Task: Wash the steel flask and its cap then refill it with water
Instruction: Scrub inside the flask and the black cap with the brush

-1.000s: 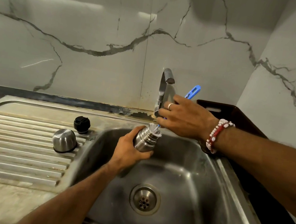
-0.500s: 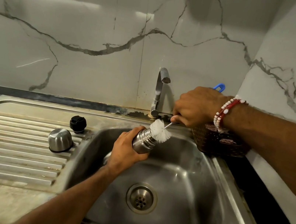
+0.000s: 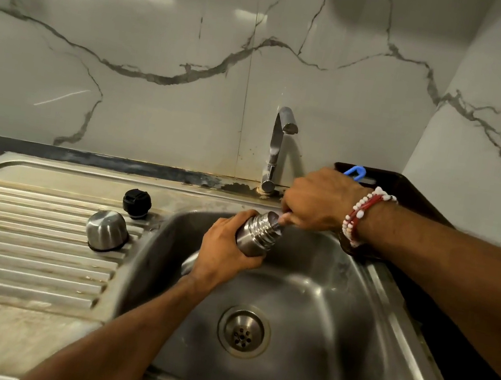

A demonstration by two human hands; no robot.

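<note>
Over the sink basin [image 3: 337,318] my left hand [image 3: 226,251] grips the steel flask [image 3: 258,235], tilted with its mouth up and to the right. At that mouth my right hand [image 3: 319,200] holds a bottle brush; the bristles are hidden inside the flask and only the blue handle end [image 3: 354,171] shows behind the hand. The steel cap [image 3: 106,230] stands upside down on the ribbed drainboard [image 3: 19,251], with the black stopper [image 3: 137,203] just behind it.
The tap [image 3: 277,148] rises behind the basin with no water running. A dark basket [image 3: 406,194] sits in the back right corner against the marble wall. The drain [image 3: 243,331] is in the basin's middle.
The white brush head, outside the flask mouth half a second ago, has gone down into the flask. My right hand has dropped toward the mouth. The left hand keeps its grip.
</note>
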